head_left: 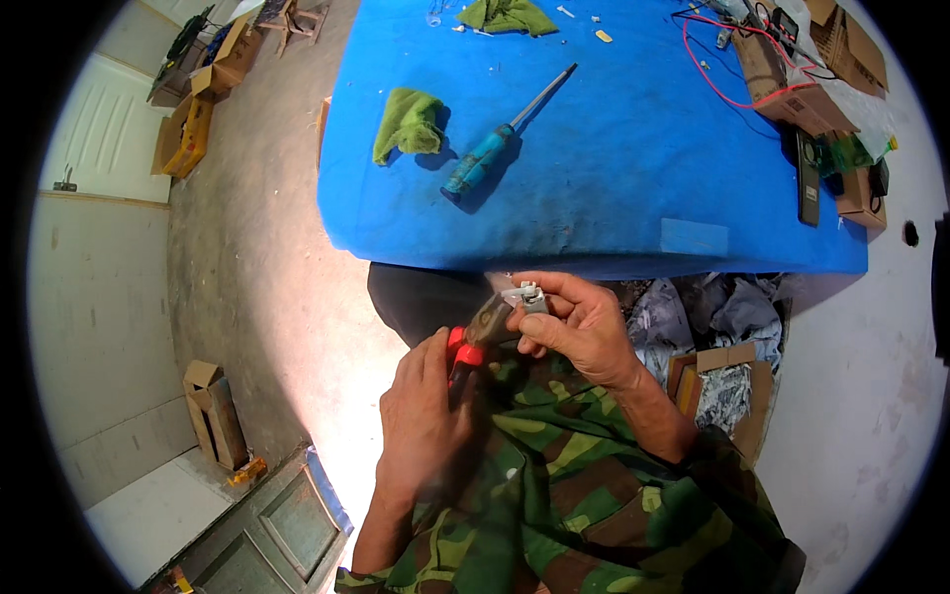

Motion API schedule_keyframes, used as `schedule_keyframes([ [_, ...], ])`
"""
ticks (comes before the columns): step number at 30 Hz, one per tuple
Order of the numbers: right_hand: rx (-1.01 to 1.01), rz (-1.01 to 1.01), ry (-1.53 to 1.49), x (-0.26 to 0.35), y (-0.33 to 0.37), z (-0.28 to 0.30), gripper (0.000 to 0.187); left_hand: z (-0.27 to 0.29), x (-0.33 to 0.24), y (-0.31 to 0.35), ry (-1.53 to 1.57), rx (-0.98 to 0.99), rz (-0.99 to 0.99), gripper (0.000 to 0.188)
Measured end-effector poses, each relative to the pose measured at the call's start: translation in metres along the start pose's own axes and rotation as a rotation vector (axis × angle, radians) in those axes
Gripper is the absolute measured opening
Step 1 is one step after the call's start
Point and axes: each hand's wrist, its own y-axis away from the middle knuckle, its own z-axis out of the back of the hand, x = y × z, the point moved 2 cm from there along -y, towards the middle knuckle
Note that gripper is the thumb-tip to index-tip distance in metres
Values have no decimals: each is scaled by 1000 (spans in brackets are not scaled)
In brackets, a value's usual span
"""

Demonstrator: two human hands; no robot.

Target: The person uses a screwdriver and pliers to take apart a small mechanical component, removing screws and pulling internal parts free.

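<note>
My left hand [424, 401] is closed round the red-handled pliers [487, 322], whose metal jaws point up and to the right. In my right hand [579, 322], a small silvery-white metal part [534, 298] is pinched between thumb and fingers. A thin white piece [514, 294] sticks out of its left side, close to the plier jaws; whether the jaws grip it I cannot tell. Both hands are above my lap, just in front of the blue-covered table [594, 198]. On that table lies a screwdriver [485, 158] with a teal handle, beside a crumpled green cloth [410, 126].
Another green cloth [508, 16] and small scraps lie at the table's far edge. Cardboard boxes [807, 107], a red cable [693, 59], a dark handheld device [807, 178] and a green bottle [846, 153] crowd the right side. Under the table stands an open carton [727, 358] with crumpled wrapping.
</note>
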Motion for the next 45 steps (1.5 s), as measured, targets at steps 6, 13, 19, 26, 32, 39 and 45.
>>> schedule_keyframes([
  [6,-18,139,84,-6,1,-11,45,1,0,1,16,-39,-35,62],
  [13,-35,124,195,1,4,-19,43,1,-3,1,-76,-39,-13,58],
  [19,37,123,252,7,4,-17,43,2,1,1,-29,-39,-113,45],
  [26,210,116,205,10,6,-15,38,6,4,4,207,24,-48,41],
  [32,125,362,679,11,4,-14,34,3,10,10,246,65,-12,38],
  [39,-8,719,965,14,4,-22,34,10,6,13,339,105,29,28],
  [45,-86,873,1106,15,4,-24,43,13,9,19,407,171,86,22],
])
